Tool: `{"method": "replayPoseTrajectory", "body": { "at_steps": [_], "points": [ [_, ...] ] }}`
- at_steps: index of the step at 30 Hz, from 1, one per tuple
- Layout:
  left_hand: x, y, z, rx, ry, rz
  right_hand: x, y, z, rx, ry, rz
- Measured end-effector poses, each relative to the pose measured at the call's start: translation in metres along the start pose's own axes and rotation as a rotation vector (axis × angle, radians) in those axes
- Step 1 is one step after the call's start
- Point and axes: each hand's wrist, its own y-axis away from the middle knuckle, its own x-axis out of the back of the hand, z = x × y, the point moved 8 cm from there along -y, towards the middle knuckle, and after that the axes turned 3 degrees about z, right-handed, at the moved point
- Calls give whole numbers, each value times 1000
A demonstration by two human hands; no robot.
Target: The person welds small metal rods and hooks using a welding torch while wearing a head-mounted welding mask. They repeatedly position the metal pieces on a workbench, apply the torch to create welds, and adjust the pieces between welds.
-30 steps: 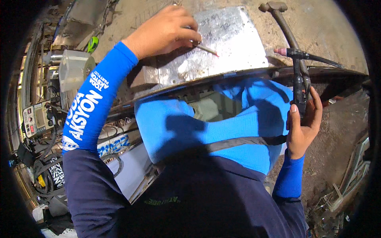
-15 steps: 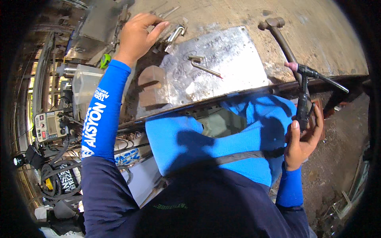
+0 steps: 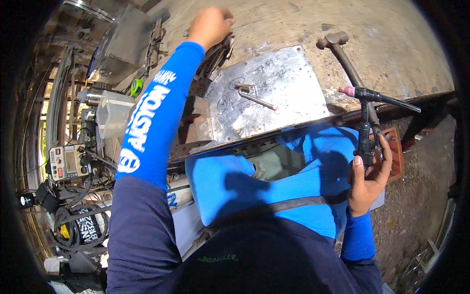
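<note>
My right hand (image 3: pixel 368 183) grips a black TIG welding torch (image 3: pixel 365 132) by its handle. The torch's pink nozzle (image 3: pixel 347 91) points left and its long back cap points right, crossing in front of the hammer's handle. My left hand (image 3: pixel 211 28) is stretched far over the bench, above some thin metal strips (image 3: pixel 215 61). Its fingers curl down on the far side and are mostly hidden and blurred. On a shiny metal plate (image 3: pixel 274 117) with handwritten marks lies a bent metal rod (image 3: pixel 257 100) with a short crosspiece.
A ball-peen hammer (image 3: pixel 338 44) lies on the bench (image 3: pixel 391 59) to the right. Brown metal blocks (image 3: pixel 196 130) sit left of the plate. Further left are a green tape measure (image 3: pixel 136 87), a clear plastic container (image 3: pixel 113 112) and a welding machine (image 3: pixel 68 161). An orange crate (image 3: pixel 395 152) stands below the right edge.
My left hand has moved away and to the right over the bench. A second hooked metal piece beside it no longer shows. The torch has shifted slightly left and down with my right hand.
</note>
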Motion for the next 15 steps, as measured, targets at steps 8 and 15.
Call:
{"method": "replayPoseTrajectory", "body": {
  "at_steps": [8, 15],
  "points": [
    [-91, -36, 8, -78, -171, -427, 18, 12, -8, 8, 103, 78],
    [62, -30, 91, -548, -321, 22, 23, 0, -2, 93, 196, -15]
  ]
}}
